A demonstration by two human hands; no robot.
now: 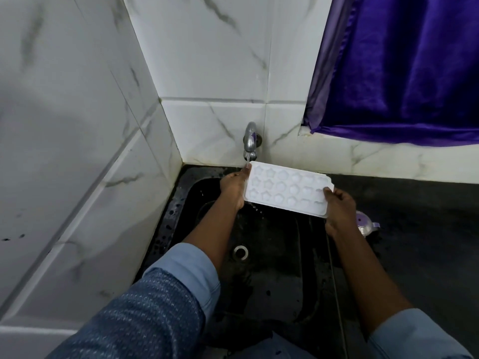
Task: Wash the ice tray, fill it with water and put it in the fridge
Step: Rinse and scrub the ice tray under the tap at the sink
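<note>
Rinsing step, above the wet black stone sink [174, 208]. The left hand [232, 189] closes its grip round the left short edge of the white plastic ice tray with star-shaped cells [287, 190], held over the basin. The tray's far left corner sits under a thin stream from the chrome wall tap [250, 139]. The right hand [337, 211] pinches the right end, thumb on top. Advised: slide the tray leftward under the stream, tilted slightly so water crosses every cell, with both grips firm on the slippery rim.
</note>
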